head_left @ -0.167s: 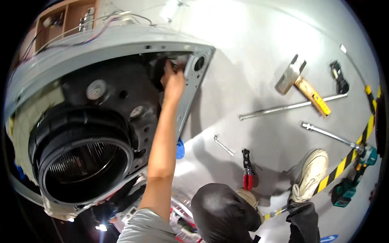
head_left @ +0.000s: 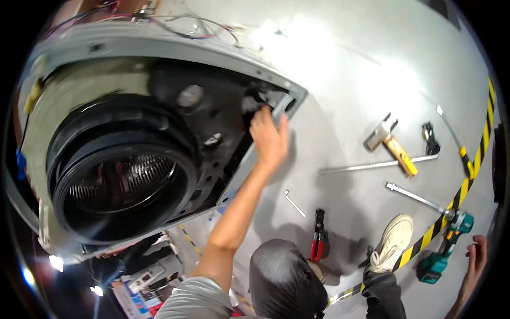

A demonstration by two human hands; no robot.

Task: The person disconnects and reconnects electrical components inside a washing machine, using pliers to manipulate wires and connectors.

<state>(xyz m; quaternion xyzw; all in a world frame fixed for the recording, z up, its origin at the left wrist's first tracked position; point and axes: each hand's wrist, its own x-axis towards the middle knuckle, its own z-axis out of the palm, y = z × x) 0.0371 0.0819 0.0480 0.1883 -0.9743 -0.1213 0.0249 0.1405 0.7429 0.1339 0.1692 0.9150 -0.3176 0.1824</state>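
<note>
A washing machine without its front panel lies tilted at the left, its grey cabinet frame (head_left: pixel 212 53) around a black inner panel and a black rubber door seal (head_left: pixel 122 154). Through the seal, the metal drum (head_left: pixel 125 183) shows. My left hand (head_left: pixel 270 139) is at the frame's right corner, fingers over the dark gap by the panel and thumb spread away; nothing shows in it. At the lower right edge, my right hand (head_left: pixel 476 258) hangs beside a green cordless power tool (head_left: pixel 435 266) with a long socket extension, fingers loosely apart and holding nothing visible.
On the grey floor lie a wooden-handled hammer (head_left: pixel 399 154), a long metal bar (head_left: pixel 366 168), a small wrench (head_left: pixel 295 203), red-handled pliers (head_left: pixel 317 236), a yellow-handled screwdriver (head_left: pixel 466 161) and a black tool (head_left: pixel 431 139). Striped tape (head_left: pixel 419 243) crosses the floor. Loose wires (head_left: pixel 196 26) trail above the machine.
My left hand has come back out of the machine's corner cavity to the frame's edge. My right hand has come into view at the lower right. The view has shifted.
</note>
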